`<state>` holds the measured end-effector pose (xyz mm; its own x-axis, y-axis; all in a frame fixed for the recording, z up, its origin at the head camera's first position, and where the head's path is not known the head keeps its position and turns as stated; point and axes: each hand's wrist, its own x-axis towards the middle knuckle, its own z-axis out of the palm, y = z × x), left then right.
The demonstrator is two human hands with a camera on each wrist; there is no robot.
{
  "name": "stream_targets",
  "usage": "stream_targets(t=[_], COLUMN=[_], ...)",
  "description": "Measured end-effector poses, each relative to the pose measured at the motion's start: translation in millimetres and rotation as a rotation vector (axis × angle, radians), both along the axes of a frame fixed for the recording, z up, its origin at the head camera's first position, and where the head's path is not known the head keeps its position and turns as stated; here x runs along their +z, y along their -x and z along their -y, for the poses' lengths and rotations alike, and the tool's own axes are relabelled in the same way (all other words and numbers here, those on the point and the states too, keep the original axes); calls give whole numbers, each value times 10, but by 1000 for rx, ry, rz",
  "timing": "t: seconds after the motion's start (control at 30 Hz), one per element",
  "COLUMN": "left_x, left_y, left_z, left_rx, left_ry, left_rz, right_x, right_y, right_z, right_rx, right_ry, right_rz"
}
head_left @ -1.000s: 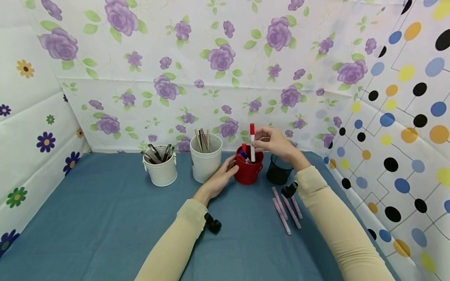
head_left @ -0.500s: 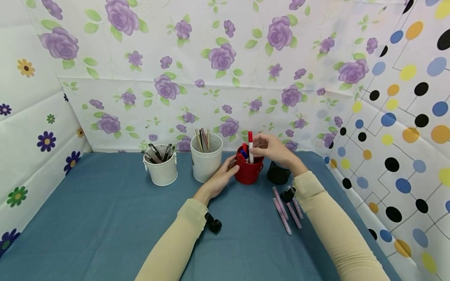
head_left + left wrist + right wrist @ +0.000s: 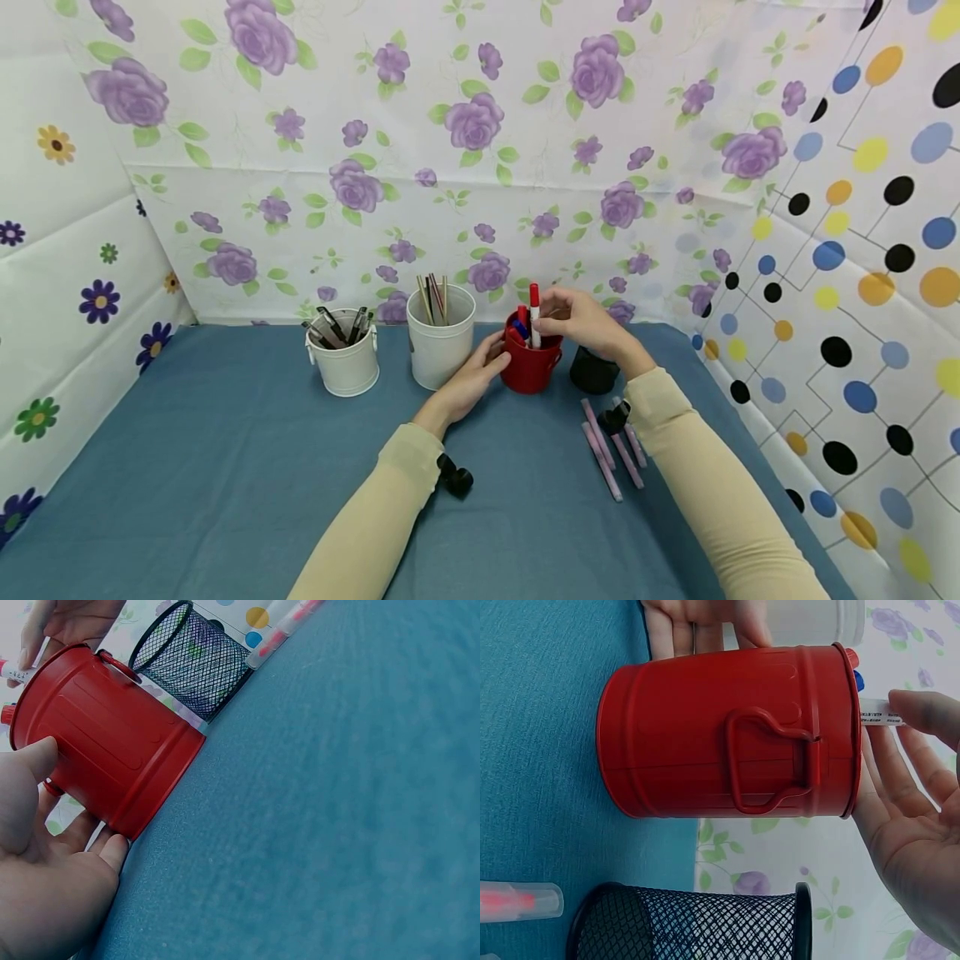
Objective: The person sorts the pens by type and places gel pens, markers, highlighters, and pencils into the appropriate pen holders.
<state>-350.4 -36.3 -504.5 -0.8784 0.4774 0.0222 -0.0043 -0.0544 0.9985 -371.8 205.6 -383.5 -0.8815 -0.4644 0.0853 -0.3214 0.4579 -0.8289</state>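
Observation:
My right hand point(image 3: 585, 321) pinches a white marker point(image 3: 535, 315) with a red cap between thumb and fingers. The marker stands upright, its lower end down inside the red bucket point(image 3: 528, 372). Other markers, with red and blue ends, lean in the same bucket. My left hand point(image 3: 471, 379) holds the bucket from its left side, thumb on the near wall and fingers behind, as the left wrist view shows. In the right wrist view the marker's printed barrel point(image 3: 881, 712) sticks out past the rim; the bucket hides its tip.
A black mesh pen cup point(image 3: 594, 373) stands right of the bucket, partly behind the right wrist. Several pink pens point(image 3: 602, 467) lie before it. To the left are a tall white bucket point(image 3: 440, 354) with thin sticks and a small white bucket point(image 3: 345, 368) with black pens.
My right hand has lowered the red-capped marker further into the red bucket, mostly in the first half second. The left hand stays on the bucket.

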Motion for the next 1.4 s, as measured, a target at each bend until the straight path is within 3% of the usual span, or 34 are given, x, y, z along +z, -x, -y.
stream_targets(t=[0.4, 0.6, 0.77, 1.4], left_x=[8, 18, 21, 15], left_y=[-2, 4, -9, -23], left_z=[7, -2, 9, 15], left_rx=[-8, -17, -12, -10], left_ry=[-3, -11, -10, -6], left_rz=[-10, -21, -12, -17], right_x=[13, 79, 86, -31], right_y=[-52, -237, -400, -854], right_z=[-68, -188, -308, -636], right_rx=[14, -54, -59, -176], right_ry=[61, 63, 41, -132], right_rz=[-12, -86, -158, -228])
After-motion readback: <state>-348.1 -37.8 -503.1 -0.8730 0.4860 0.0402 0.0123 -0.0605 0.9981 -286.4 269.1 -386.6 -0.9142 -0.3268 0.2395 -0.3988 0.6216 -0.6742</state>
